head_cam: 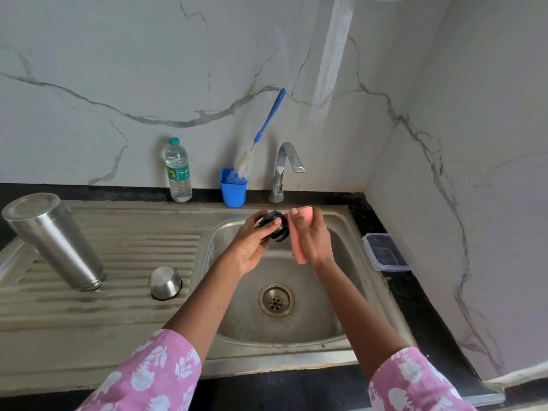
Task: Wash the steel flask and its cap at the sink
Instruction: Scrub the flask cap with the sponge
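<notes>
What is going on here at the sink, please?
A person is washing at the sink. The left hand holds a black cap over the basin, and the right hand holds a pink sponge against its side. The steel flask stands upside down on the drainboard, with a small steel cup inverted beside it. No water is seen coming from the tap.

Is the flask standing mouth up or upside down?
Upside down. The flask rests on the drainboard with its narrow mouth end down on the ridges and its wide flat base on top.
</notes>
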